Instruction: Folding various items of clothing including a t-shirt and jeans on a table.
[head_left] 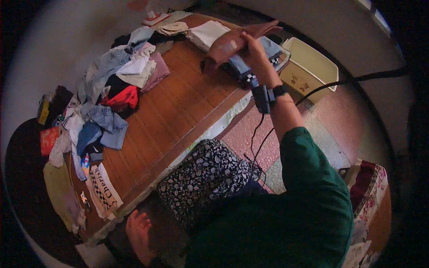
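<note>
At the far right of the wooden table [178, 85], my right hand [255, 50] is closed on a brownish-pink garment [227, 46], gripped along its edge. The cloth bunches to the left of the hand, and a tapered end sticks out to the right. Folded blue and checkered clothes [270, 48] lie beneath it, partly hidden by the hand and garment. Beside the table's near left corner, my left hand [139, 230] is low, fingers apart, holding nothing. A printed folded cloth [105, 190] lies on the tabletop close to it.
A loose heap of clothes [129, 67] runs along the table's left and back side, with a red garment [123, 98] and jeans [109, 127] in it. White folded cloth [208, 33] lies at the back. A cream bin [310, 67] stands right. A black cable [344, 82] crosses there.
</note>
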Demonstrator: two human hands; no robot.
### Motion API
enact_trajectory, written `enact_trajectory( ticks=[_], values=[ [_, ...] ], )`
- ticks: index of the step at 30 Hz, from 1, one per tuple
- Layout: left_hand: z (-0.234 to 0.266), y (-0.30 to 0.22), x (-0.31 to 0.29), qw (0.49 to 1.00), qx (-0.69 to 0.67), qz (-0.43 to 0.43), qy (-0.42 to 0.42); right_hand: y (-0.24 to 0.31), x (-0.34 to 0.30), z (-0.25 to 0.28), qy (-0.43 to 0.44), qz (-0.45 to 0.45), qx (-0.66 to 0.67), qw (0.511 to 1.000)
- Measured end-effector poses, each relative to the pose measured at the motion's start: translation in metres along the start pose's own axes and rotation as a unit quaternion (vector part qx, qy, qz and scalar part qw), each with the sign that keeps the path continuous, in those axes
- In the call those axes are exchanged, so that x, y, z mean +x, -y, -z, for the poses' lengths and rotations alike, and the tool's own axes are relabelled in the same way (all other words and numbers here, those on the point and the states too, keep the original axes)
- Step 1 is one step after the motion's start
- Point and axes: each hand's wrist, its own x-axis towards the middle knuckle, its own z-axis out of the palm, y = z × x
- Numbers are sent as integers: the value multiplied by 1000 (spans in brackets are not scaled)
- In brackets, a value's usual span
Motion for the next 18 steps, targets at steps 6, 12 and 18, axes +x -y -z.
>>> enact_trajectory(
  ticks=[6, 12, 18],
  values=[
    [5, 19, 7, 998, -47, 0, 33, 0, 108, 72, 77, 270, -201, 939],
    [-17, 31, 25, 994, -59, 83, 41, -63, 108, 185, -95, -38, 75, 992],
    [-24, 28, 9, 998, -10, 57, -6, -71, 71, 156, -78, -5, 54, 996]
  ],
)
